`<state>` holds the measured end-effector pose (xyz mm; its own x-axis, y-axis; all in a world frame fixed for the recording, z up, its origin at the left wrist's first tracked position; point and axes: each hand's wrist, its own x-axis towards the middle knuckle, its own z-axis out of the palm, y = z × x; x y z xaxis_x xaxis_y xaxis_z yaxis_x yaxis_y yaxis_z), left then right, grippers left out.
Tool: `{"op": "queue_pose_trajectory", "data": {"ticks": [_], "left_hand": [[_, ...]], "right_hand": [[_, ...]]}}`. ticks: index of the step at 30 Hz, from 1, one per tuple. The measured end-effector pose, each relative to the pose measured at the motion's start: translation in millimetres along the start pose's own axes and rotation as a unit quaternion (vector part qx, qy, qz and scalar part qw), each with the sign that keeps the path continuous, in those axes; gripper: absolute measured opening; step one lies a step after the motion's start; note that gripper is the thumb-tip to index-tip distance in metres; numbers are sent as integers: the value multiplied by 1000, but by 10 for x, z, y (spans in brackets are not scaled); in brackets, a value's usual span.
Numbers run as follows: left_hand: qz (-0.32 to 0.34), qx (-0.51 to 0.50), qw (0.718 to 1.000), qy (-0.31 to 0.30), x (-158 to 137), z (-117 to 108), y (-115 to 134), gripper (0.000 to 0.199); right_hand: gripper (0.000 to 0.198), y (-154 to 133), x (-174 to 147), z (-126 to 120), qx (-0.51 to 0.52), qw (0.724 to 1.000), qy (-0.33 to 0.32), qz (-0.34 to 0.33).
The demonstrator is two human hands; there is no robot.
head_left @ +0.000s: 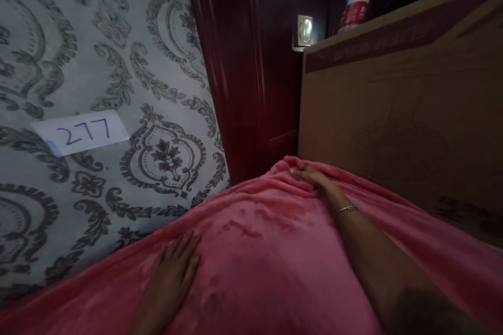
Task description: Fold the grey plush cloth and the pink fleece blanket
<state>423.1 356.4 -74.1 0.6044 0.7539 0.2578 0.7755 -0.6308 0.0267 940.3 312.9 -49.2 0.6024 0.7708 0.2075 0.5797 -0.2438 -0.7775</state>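
Observation:
A pink plush blanket (251, 267) spreads across the lower part of the head view, with folds and darker brushed marks on its pile. My left hand (173, 272) lies flat on its left side, fingers stretched out and close together. Farther off, my right hand (311, 175) rests on the bunched far corner of the blanket, near the wooden panel and the box. Its fingers point left and look extended over the folds. A thin bracelet (345, 210) circles the right wrist.
Patterned grey wallpaper (168, 157) borders the blanket on the left, with a paper label (84, 132) reading 277. A dark red wooden panel (251, 89) with a metal fitting (305, 30) stands ahead. To the right rises a large cardboard box (396, 115), with a plastic bottle (357, 2) at its top edge.

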Motion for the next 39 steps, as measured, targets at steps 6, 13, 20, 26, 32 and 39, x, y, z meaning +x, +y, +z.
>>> {"op": "queue_pose_trajectory", "data": {"ticks": [6,13,20,26,32,39], "left_hand": [[8,-7,999,32,3,78,-82,51],[9,-2,999,31,0,73,-85,52],[21,6,999,34,2,46,-59,52],[13,2,1000,15,-5,15,-32,53],[16,-8,999,28,-3,47,-43,52],[9,-8,1000,24,-9,36,-15,52]], "right_hand": [[38,-103,18,14,5,997,23,-75],[42,-191,101,-141,-31,990,132,-34],[19,-96,205,10,15,993,116,19],[56,-111,229,238,86,990,98,-53],[84,-50,36,476,23,996,46,-73],[50,-192,60,236,-10,990,108,-85]]}}
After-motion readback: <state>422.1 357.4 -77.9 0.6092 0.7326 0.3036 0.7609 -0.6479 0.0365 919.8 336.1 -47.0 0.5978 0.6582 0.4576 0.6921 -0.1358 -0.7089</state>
